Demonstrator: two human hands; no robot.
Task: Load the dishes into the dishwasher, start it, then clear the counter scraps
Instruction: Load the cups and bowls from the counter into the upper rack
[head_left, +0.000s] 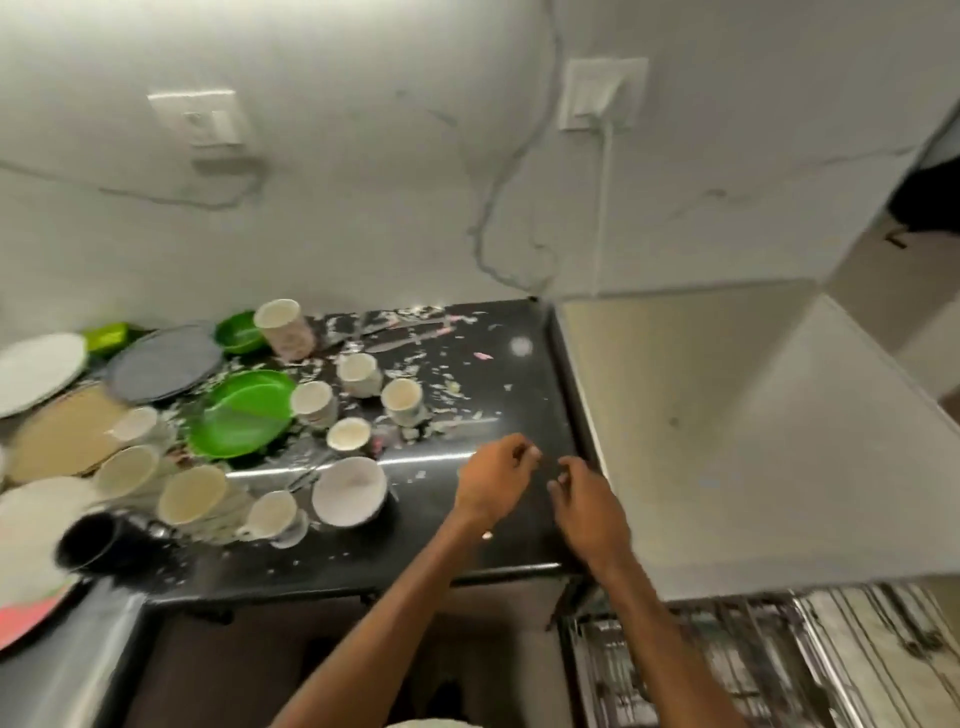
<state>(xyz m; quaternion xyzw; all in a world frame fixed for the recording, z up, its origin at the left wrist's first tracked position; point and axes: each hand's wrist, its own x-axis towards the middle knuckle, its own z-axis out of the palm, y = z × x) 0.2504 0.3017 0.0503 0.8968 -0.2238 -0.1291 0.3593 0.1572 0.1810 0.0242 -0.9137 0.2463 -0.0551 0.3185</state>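
Dirty dishes crowd the left of the black counter (467, 540): a green plate (241, 413), a grey plate (163, 364), a tan plate (62, 434), a white bowl (349, 491), a black mug (85, 540) and several cream cups (356, 371). Paper-like scraps (415, 332) litter the counter. My left hand (493, 478) and my right hand (587, 506) hover close together over the counter's right front, fingers loosely curled, holding nothing. The pulled-out dishwasher rack (701, 665) shows at the lower right.
The white dishwasher top (727, 426) adjoins the counter on the right. A white wall with two sockets (602, 93) and a cord stands behind. A white plate (36, 371) and a pink plate (23, 618) sit at the far left edge.
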